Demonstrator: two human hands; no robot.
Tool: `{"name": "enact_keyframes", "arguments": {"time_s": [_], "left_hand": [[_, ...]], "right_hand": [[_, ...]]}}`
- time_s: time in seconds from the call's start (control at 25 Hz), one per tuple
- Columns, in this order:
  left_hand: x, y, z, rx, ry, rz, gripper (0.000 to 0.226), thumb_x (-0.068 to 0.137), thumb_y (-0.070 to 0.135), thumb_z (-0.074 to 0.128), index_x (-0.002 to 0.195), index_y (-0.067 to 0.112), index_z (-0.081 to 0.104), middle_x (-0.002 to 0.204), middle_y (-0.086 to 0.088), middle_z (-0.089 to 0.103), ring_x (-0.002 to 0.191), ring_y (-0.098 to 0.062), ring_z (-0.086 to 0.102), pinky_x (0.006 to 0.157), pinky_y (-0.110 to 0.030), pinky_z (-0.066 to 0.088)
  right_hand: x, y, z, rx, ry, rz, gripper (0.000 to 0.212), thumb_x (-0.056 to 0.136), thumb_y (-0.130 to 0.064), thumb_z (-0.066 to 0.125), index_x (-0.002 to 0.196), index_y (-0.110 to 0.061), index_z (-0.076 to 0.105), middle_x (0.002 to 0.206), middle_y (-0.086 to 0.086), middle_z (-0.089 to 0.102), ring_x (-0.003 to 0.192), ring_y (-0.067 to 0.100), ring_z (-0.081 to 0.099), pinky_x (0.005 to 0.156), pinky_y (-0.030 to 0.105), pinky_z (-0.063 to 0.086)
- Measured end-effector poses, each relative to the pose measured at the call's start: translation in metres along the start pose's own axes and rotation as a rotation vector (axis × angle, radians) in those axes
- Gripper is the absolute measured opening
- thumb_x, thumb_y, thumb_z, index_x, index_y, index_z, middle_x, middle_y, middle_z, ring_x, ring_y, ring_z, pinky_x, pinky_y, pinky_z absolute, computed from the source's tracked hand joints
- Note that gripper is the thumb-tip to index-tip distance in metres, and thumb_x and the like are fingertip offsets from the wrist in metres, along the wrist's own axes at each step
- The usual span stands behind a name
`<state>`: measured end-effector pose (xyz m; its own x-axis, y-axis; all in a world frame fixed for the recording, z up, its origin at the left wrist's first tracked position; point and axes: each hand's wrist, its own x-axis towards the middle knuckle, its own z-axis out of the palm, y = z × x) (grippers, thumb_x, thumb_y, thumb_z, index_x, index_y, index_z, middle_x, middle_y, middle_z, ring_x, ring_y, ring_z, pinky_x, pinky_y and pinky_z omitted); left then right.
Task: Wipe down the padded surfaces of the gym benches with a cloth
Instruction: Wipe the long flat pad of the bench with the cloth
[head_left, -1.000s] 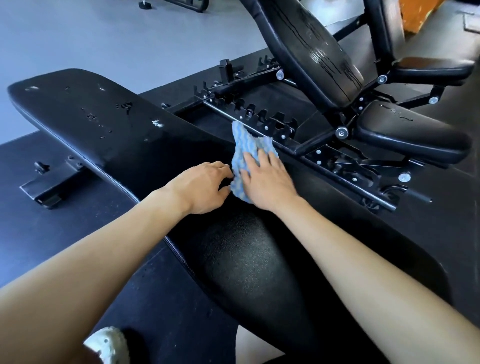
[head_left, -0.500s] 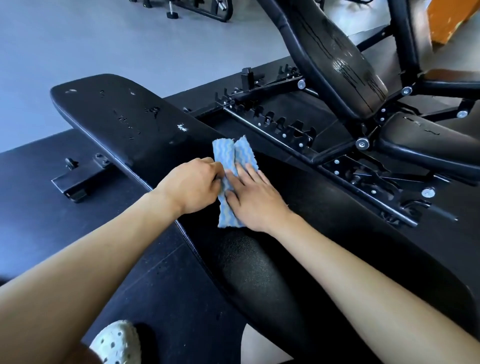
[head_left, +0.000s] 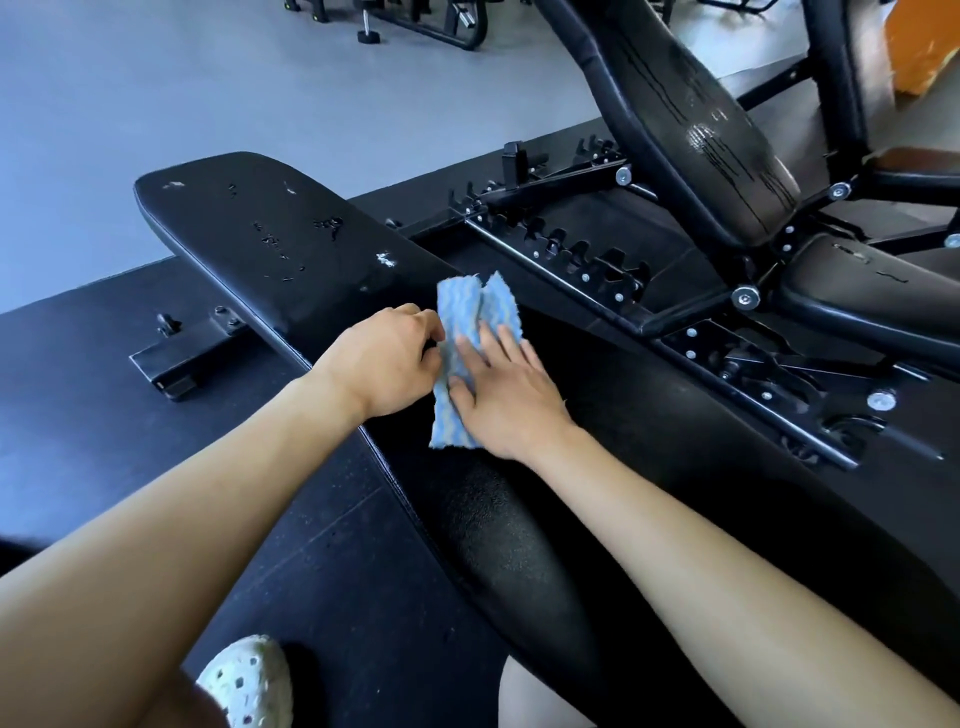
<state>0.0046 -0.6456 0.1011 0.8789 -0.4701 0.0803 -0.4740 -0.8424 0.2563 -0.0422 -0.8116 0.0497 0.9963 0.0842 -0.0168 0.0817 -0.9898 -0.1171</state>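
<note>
The blue cloth (head_left: 462, 312) lies mid-length on the flat bench pad (head_left: 249, 228), the right hand (head_left: 509, 400) pressing it with flat, slightly spread fingers, the left hand (head_left: 379, 364) pinching its edge: early going, seemingly, with the speckled far end and the incline bench (head_left: 691, 130) left to wipe.

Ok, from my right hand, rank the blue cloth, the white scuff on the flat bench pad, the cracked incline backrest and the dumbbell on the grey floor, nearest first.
1. Blue cloth, under the fingers of the right hand.
2. White scuff, ahead-left on the flat bench pad.
3. Cracked incline backrest, ahead right.
4. Dumbbell, far ahead on the grey floor.
</note>
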Motion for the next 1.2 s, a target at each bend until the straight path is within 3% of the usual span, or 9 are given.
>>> {"name": "enact_keyframes", "arguments": {"time_s": [0.08,0.16,0.36,0.56,0.64,0.76,0.84,1.0,1.2], "left_hand": [[0.002,0.003,0.001,-0.008,-0.012,0.006,0.030,0.095,0.030,0.049,0.120,0.022,0.063,0.116,0.003,0.060,0.106,-0.022,0.061,0.087,-0.040,0.053],[0.002,0.006,0.003,0.014,-0.016,0.038,0.031,0.096,0.029,0.049,0.123,0.022,0.062,0.119,0.002,0.060,0.107,-0.023,0.061,0.085,-0.038,0.052],[0.004,0.008,0.011,0.023,-0.010,0.045,0.031,0.097,0.030,0.048,0.124,0.024,0.061,0.122,0.004,0.059,0.109,-0.022,0.060,0.083,-0.035,0.051],[0.012,0.020,0.014,0.009,-0.008,0.091,0.032,0.097,0.029,0.048,0.124,0.023,0.062,0.119,0.004,0.059,0.113,-0.021,0.056,0.085,-0.034,0.049],[0.015,0.018,0.011,-0.026,0.026,0.099,0.031,0.097,0.028,0.049,0.123,0.022,0.063,0.117,0.004,0.059,0.113,-0.020,0.055,0.087,-0.036,0.050],[0.017,0.012,0.011,-0.058,0.039,0.085,0.029,0.097,0.026,0.049,0.122,0.021,0.064,0.117,0.003,0.060,0.113,-0.021,0.055,0.091,-0.038,0.051],[0.013,0.009,0.013,-0.041,0.025,0.069,0.030,0.096,0.026,0.048,0.122,0.021,0.063,0.118,0.003,0.060,0.113,-0.022,0.055,0.092,-0.040,0.051],[0.010,0.007,0.017,0.006,0.006,0.046,0.033,0.095,0.026,0.047,0.123,0.022,0.063,0.117,0.002,0.060,0.111,-0.023,0.056,0.092,-0.040,0.050],[0.010,0.005,0.014,-0.004,0.021,0.049,0.032,0.095,0.026,0.047,0.123,0.022,0.063,0.116,0.002,0.060,0.110,-0.022,0.055,0.091,-0.042,0.051]], "right_hand": [[-0.015,0.015,-0.002,-0.018,-0.003,-0.089,0.064,0.104,-0.054,0.020,0.162,-0.029,0.012,0.171,0.000,0.004,0.157,0.018,-0.001,0.127,0.044,0.002],[-0.019,0.048,-0.005,-0.058,0.006,-0.027,0.063,0.103,-0.056,0.020,0.162,-0.033,0.013,0.170,-0.003,0.008,0.156,0.015,0.004,0.127,0.046,0.004],[0.030,0.057,0.000,-0.102,0.071,0.268,0.065,0.102,-0.049,0.022,0.158,-0.017,0.025,0.162,0.013,0.026,0.149,0.033,0.023,0.124,0.050,0.014],[0.027,0.072,-0.004,-0.036,0.076,0.232,0.064,0.099,-0.056,0.026,0.154,-0.025,0.030,0.151,0.011,0.040,0.139,0.031,0.038,0.121,0.051,0.019],[0.011,0.099,-0.009,-0.059,0.061,0.318,0.063,0.097,-0.059,0.023,0.150,-0.027,0.036,0.143,0.011,0.049,0.133,0.030,0.046,0.119,0.051,0.022],[0.013,0.115,-0.017,-0.053,0.041,0.514,0.061,0.095,-0.056,0.021,0.128,-0.016,0.054,0.129,0.013,0.060,0.120,0.032,0.055,0.107,0.051,0.033],[0.041,0.097,-0.019,-0.016,0.013,0.593,0.064,0.096,-0.054,0.021,0.131,-0.012,0.054,0.135,0.017,0.058,0.123,0.037,0.053,0.104,0.053,0.033],[0.080,0.037,-0.008,-0.029,0.012,0.451,0.070,0.097,-0.061,0.024,0.146,-0.014,0.043,0.144,0.020,0.049,0.130,0.040,0.045,0.106,0.053,0.031],[0.039,0.078,-0.008,-0.044,0.070,0.416,0.071,0.096,-0.068,0.020,0.144,-0.020,0.041,0.138,0.018,0.052,0.127,0.036,0.049,0.106,0.052,0.036]]}}
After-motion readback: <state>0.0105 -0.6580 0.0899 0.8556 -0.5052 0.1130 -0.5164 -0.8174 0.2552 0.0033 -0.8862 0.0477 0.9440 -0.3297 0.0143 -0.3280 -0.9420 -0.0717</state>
